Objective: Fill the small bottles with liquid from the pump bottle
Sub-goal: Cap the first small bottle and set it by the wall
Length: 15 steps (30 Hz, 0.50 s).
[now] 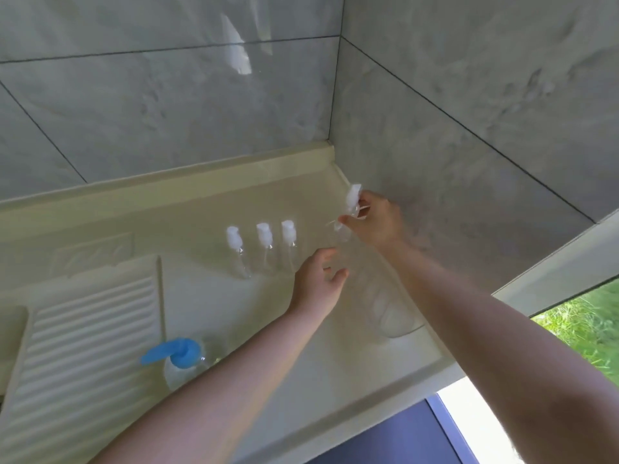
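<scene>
Nearest, the blue-topped pump bottle (182, 358) is standing by the ribbed washboard (83, 343), its base hidden behind the left forearm. Open cream counter (201, 209) is stretching to the tiled corner. The left hand (316, 283) is hovering, fingers loosely spread. Three small clear bottles (264, 246) are standing in a row. Farther right, the right hand (375, 221) is pinching a fourth bottle (350, 212), its clear body blurring out.

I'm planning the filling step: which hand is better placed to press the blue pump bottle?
Probably the left. The left hand is open and free, on the side of the blue pump bottle; the right hand pinches a small spray bottle.
</scene>
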Each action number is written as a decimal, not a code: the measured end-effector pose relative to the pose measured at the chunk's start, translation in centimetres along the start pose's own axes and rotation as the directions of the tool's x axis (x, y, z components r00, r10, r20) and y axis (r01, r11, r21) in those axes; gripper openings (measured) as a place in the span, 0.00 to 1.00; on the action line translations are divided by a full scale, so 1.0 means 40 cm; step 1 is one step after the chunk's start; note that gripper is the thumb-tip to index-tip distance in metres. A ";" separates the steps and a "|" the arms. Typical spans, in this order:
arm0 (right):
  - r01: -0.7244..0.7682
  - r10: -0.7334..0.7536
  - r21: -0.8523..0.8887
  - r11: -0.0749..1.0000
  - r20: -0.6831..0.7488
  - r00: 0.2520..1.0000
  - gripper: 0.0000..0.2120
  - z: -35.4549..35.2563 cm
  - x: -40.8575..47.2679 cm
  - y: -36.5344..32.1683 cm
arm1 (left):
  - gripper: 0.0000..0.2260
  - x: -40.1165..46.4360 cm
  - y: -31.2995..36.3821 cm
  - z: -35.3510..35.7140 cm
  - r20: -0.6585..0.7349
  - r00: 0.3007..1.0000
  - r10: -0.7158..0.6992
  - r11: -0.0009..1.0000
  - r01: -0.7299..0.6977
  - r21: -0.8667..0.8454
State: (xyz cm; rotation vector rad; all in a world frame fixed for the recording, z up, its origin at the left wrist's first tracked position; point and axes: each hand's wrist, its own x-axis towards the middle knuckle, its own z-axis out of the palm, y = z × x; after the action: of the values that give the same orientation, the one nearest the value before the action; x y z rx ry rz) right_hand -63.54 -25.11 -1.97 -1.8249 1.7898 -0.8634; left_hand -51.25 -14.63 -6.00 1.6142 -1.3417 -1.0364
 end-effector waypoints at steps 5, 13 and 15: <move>0.005 -0.005 0.012 1.000 0.035 0.999 0.14 0.034 0.012 0.019 | 0.22 0.027 -0.008 0.011 0.035 0.996 -0.076 0.997 0.075 0.023; 0.074 -0.071 -0.033 0.997 0.097 0.993 0.16 0.048 0.011 0.026 | 0.24 0.028 -0.007 0.022 0.070 0.991 -0.118 0.993 0.116 0.032; 0.096 -0.090 -0.055 0.994 0.105 0.990 0.15 0.051 0.007 0.026 | 0.24 0.026 -0.007 0.021 0.075 0.990 -0.120 0.993 0.118 0.031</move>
State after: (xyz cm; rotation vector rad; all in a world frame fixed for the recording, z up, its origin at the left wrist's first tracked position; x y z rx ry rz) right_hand -62.87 -25.67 -4.12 -1.9680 1.6956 -0.7424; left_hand -51.83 -15.67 -6.68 1.7070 -1.3275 -1.1662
